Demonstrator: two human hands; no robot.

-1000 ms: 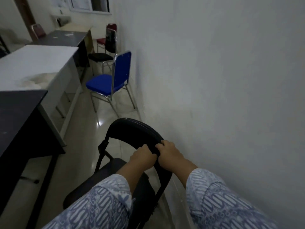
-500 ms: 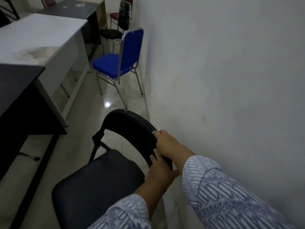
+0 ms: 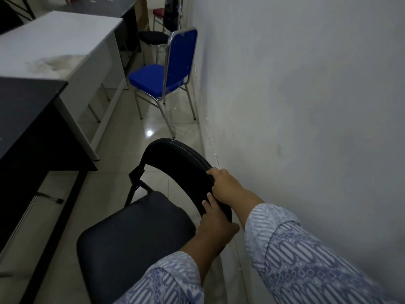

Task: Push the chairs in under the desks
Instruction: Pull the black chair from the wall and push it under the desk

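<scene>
You hold chair point(image 3: 135, 233) at backrest.
Your left grip point(image 3: 215, 224) and right grip point(image 3: 225, 185) curl round its rim, side by side.

Black chair point(image 3: 135, 233); blue chair point(image 3: 153, 77); white desk point(image 3: 54, 40); black desk point(image 3: 26, 119); blue-and-white patterned sleeves point(image 3: 295, 255).
</scene>
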